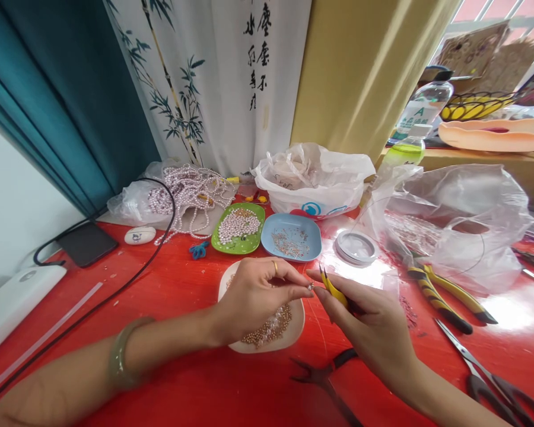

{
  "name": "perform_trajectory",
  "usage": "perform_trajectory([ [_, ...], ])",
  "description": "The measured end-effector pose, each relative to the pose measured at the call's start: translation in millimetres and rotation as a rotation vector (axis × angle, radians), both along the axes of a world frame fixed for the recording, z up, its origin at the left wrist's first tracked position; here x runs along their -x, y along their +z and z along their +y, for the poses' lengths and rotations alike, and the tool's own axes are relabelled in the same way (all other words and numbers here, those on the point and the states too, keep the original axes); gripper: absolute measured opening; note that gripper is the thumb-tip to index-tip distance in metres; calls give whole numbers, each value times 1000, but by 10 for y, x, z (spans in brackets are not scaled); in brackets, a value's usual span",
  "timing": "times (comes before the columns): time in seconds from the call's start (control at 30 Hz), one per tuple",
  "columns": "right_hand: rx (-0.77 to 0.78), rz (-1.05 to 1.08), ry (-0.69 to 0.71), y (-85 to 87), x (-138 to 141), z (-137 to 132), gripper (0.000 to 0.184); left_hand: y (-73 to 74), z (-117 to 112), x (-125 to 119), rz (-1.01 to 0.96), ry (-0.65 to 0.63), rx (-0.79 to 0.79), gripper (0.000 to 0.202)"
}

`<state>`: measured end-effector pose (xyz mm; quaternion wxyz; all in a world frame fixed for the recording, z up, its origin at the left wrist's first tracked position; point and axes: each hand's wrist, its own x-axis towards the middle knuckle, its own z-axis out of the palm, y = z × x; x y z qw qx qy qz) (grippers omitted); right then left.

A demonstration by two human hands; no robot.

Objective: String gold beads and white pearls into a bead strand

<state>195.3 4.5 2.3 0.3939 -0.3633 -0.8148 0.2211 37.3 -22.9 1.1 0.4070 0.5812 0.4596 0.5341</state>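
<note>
My left hand point(253, 293) hovers over a cream dish point(297, 323) of small gold beads and pinches a tiny bead point(310, 286) between thumb and fingertips. A ring sits on one finger and a green bangle point(122, 356) on the wrist. My right hand point(374, 320) is closed round yellow-handled pliers point(333, 289), whose tips point up and left, almost touching the bead. A thin wire runs from the hands toward the wire spool point(356, 246).
On the red table: green dish of pearls point(238, 227), blue dish of small findings point(292, 237), pearl strands point(187, 190), plastic bags point(314, 178), yellow-black pliers point(445, 293), scissors point(485, 370), dark pliers point(324, 379), a phone point(86, 243), black cable point(115, 284).
</note>
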Motion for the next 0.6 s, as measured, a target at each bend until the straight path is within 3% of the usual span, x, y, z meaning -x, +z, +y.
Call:
perform_trajectory([
  [0.6,-90,-10,22,-4,13,16,23,-21,5,12,-11,-3,-29,6],
])
